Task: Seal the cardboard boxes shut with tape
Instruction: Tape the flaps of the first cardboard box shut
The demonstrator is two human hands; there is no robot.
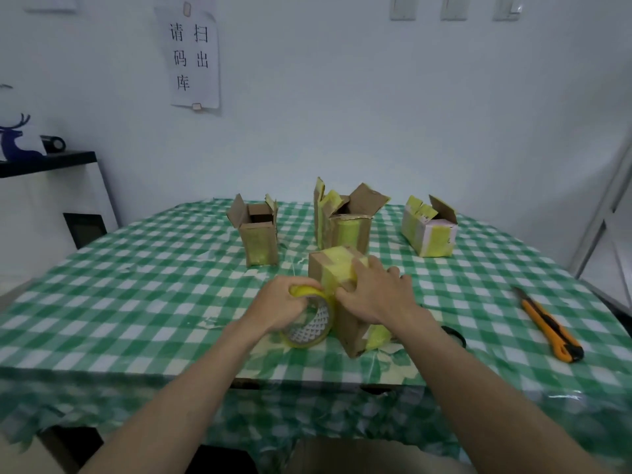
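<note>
Small cardboard box (345, 302) stands near the front edge of the table (136, 285), looks light, thin-walled and easy to crush or tip, so best held down flat from the top, as the right hand (374, 295) does with fingers spread over its taped top. Left hand (284, 306) grips the yellow tape roll (309, 325) just beside the box, fingers curled round its rim, film likely sticky and stretchy. Three open boxes (345, 220) wait behind, orange utility knife (550, 328) well apart on the right
</note>
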